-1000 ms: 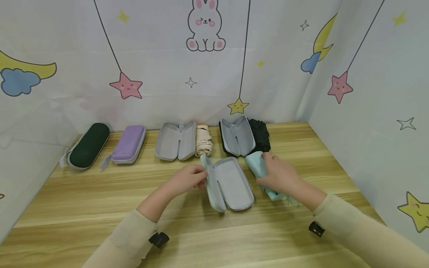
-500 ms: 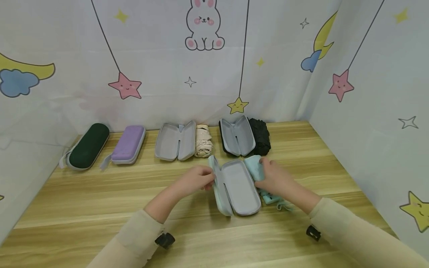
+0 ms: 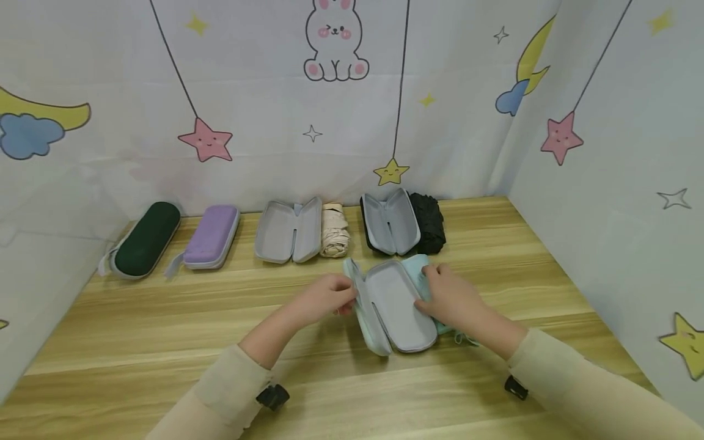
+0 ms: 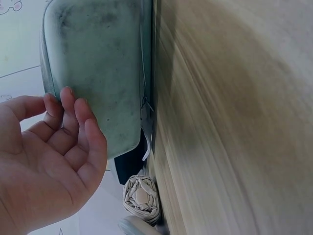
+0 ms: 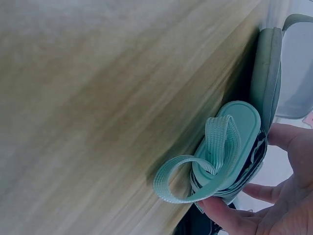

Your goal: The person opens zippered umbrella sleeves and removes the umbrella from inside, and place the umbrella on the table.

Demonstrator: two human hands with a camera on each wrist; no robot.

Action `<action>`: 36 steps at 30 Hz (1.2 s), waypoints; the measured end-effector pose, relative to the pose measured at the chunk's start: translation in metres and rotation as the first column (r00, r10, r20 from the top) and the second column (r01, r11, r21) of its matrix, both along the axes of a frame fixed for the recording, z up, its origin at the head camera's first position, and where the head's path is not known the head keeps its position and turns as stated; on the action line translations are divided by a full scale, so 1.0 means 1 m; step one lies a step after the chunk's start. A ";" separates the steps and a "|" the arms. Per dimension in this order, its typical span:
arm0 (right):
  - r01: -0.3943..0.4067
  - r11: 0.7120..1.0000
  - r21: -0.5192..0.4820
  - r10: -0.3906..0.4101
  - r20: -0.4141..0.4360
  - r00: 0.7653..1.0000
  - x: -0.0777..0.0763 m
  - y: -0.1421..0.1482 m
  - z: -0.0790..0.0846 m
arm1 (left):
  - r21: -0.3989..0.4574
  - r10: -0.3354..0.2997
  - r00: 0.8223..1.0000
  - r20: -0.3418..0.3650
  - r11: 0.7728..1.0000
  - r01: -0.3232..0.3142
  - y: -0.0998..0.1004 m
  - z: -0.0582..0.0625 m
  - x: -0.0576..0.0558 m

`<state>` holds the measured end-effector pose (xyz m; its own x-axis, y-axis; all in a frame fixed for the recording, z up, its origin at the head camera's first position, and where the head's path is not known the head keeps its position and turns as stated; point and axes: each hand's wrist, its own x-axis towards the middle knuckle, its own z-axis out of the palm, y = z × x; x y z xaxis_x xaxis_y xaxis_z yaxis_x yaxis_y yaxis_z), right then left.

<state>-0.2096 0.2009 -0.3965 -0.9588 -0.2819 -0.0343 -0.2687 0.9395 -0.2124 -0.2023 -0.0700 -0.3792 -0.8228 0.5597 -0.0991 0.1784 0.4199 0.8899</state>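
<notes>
A mint-green case (image 3: 393, 302) stands open on the table with its grey inside showing. My left hand (image 3: 327, 294) pinches the edge of its raised lid, whose green outside (image 4: 98, 63) faces the left wrist view. Against the case's right side lies a folded mint umbrella (image 3: 416, 267), partly covered by my right hand (image 3: 453, 299). That hand grips the umbrella from above, with the thumb right at the case's rim. In the right wrist view the umbrella's handle end (image 5: 248, 122) carries a looped woven strap (image 5: 168, 178).
Behind stand an open grey-lined case (image 3: 275, 235) beside a rolled beige umbrella (image 3: 334, 232), and an open black case (image 3: 404, 226) beside a folded black umbrella (image 3: 428, 223). Closed purple (image 3: 211, 235) and dark green (image 3: 148, 238) cases lie at the left. A printed curtain (image 3: 264, 91) hangs behind the table.
The mint case has slid right with my left hand until it meets the umbrella. The umbrella has shifted slightly left, and my right thumb has come to the case's rim.
</notes>
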 end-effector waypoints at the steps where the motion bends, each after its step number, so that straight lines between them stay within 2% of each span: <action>1: -0.001 1.000 0.000 0.001 -0.003 1.000 0.001 0.001 0.000 | 0.005 -0.001 1.000 0.009 1.000 0.001 0.001 -0.001 0.000; 11: 0.003 1.000 -0.013 -0.003 0.017 1.000 0.007 0.012 0.001 | -0.007 -0.017 1.000 0.006 1.000 0.017 0.017 -0.003 0.004; 24: 0.057 0.996 -0.064 -0.052 0.085 0.995 0.009 0.046 0.000 | -0.052 -0.027 0.999 -0.018 0.998 0.026 0.038 -0.009 0.009; 31: 0.084 0.993 -0.080 -0.074 0.115 0.991 0.008 0.064 0.003 | -0.048 -0.034 0.999 -0.032 0.998 0.033 0.043 -0.010 0.011; 36: 0.096 0.992 -0.077 -0.085 0.136 0.987 0.004 0.079 0.003 | -0.041 -0.024 1.000 -0.001 0.999 0.024 0.042 -0.010 0.012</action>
<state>-0.2061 0.2804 -0.3936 -0.9692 -0.2013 -0.1422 -0.1476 0.9362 -0.3191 -0.1907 -0.0285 -0.3888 -0.8092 0.5750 -0.1208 0.1905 0.4512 0.8718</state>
